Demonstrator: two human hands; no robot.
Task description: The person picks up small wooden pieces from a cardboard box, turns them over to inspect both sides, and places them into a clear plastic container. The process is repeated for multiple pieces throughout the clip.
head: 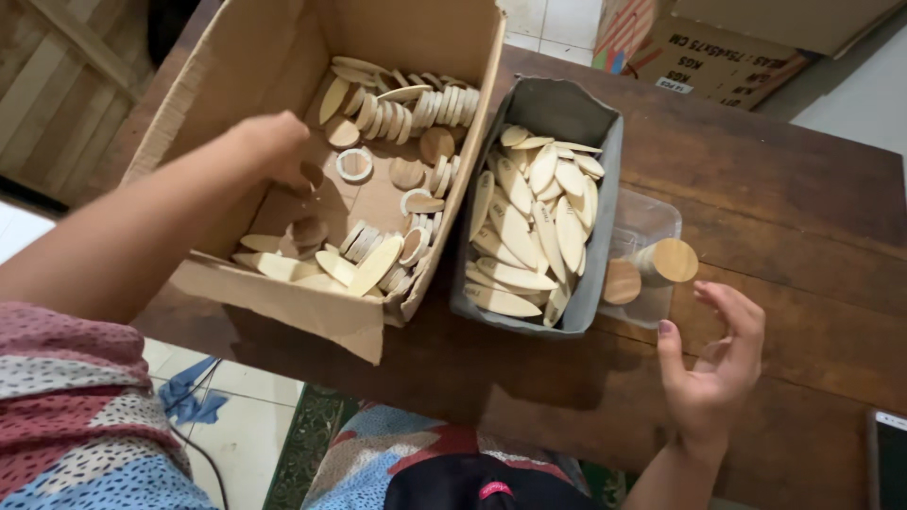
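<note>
Left hand (274, 146) reaches into cardboard box (236, 66), grip curled over the round wooden discs (406, 172), pinch unclear; right hand (713, 354) spread empty by clear tray (652, 222) on table (784, 189); best pinch one disc by its edges.

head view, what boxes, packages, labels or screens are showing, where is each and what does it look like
Open cardboard box: left on the table, brown, holds wooden discs and ovals; left hand reaches in.
Grey container: centre, upright, full of pale wooden ovals.
Clear plastic tub: right of it, holds round wooden pieces; right hand open nearby.
Printed carton: top right, brown, with white label.
Phone screen: bottom right edge, dark.
</note>
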